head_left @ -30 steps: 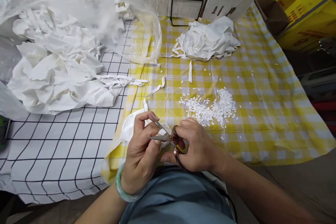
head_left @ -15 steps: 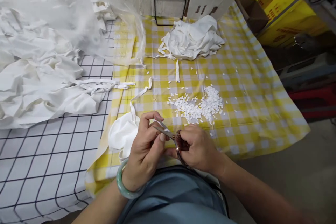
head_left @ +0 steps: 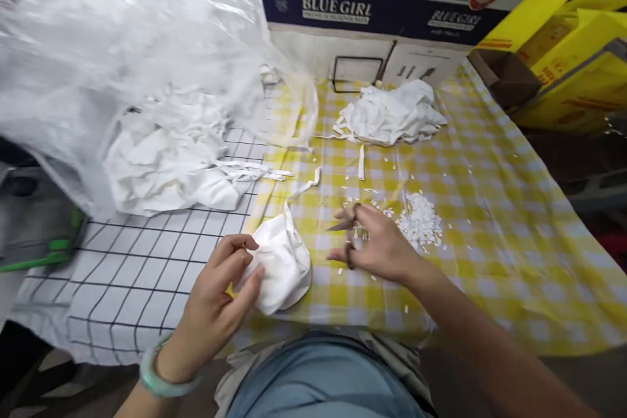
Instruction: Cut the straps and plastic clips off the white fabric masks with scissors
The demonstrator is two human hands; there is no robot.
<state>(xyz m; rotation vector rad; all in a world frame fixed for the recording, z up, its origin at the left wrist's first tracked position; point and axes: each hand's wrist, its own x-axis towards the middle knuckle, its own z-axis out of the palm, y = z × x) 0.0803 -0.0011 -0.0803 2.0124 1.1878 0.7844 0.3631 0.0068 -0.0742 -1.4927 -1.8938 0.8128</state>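
Observation:
My left hand [head_left: 215,297], with a green bangle on the wrist, grips the near edge of a crumpled white cloth [head_left: 281,261] that lies on the yellow checked tablecloth [head_left: 490,235]. A narrow strip of the cloth trails away toward the back. My right hand [head_left: 379,248] is blurred by motion and holds small scissors [head_left: 345,228] over the table, just left of a heap of tiny white cut pieces [head_left: 418,222].
A clear plastic bag [head_left: 98,65] spills white cloth [head_left: 166,157] over a black-grid white sheet [head_left: 122,281] at left. Another white cloth pile [head_left: 392,114] lies at the back, before cardboard boxes [head_left: 372,6]. Yellow boxes [head_left: 573,46] stand at right.
My hands have parted. The right hand moved the scissors out toward the heap of cut pieces; the left hand dropped to the white cloth. The view tilted up.

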